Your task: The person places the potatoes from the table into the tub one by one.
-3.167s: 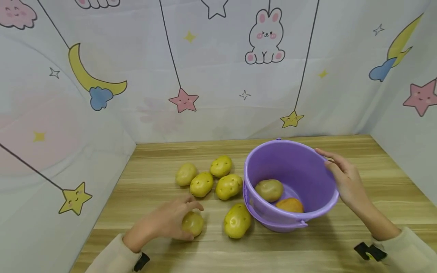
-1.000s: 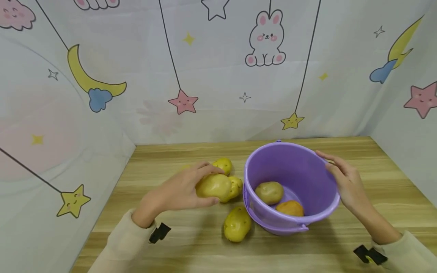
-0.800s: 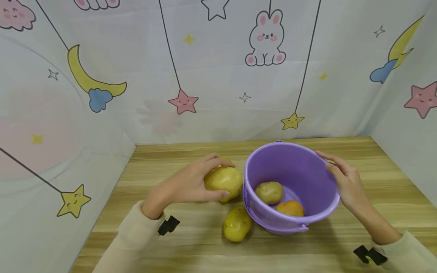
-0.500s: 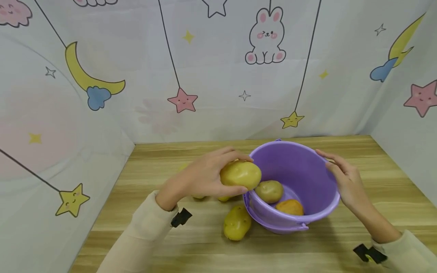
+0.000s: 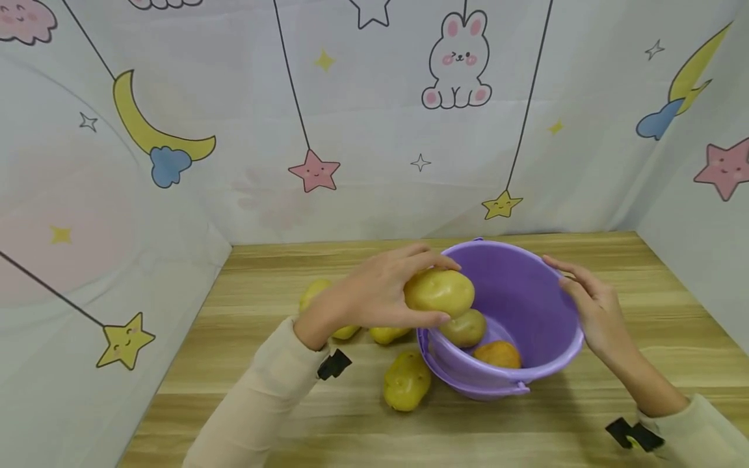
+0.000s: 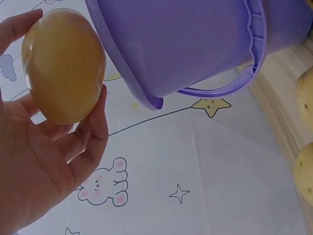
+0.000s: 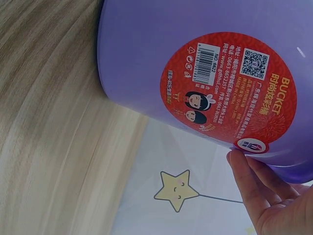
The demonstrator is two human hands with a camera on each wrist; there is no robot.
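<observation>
My left hand (image 5: pixel 374 289) grips a yellow potato (image 5: pixel 440 294) by its sides, thumb below and fingers above. The potato hangs over the left rim of the purple bucket (image 5: pixel 529 299); in the left wrist view this potato (image 6: pixel 63 68) is beside the bucket's rim. With my right hand (image 5: pixel 597 315) I hold the bucket's right rim; the right wrist view has the fingers at the bucket's outer wall, by a red round label (image 7: pixel 230 93). Inside the bucket lie a dull yellow potato (image 5: pixel 470 328) and an orange-yellow lumpy piece (image 5: pixel 498 355).
A single potato (image 5: pixel 407 382) lies on the wooden table (image 5: pixel 328 429) in front of the bucket's left side. Several others, such as one potato (image 5: pixel 313 292), sit behind my left forearm, partly hidden. A printed white cloth (image 5: pixel 374 130) closes off the back and sides.
My left hand has picked up the potato from the table's near left and carried it right and up to the bucket's rim. My right hand has stayed on the bucket.
</observation>
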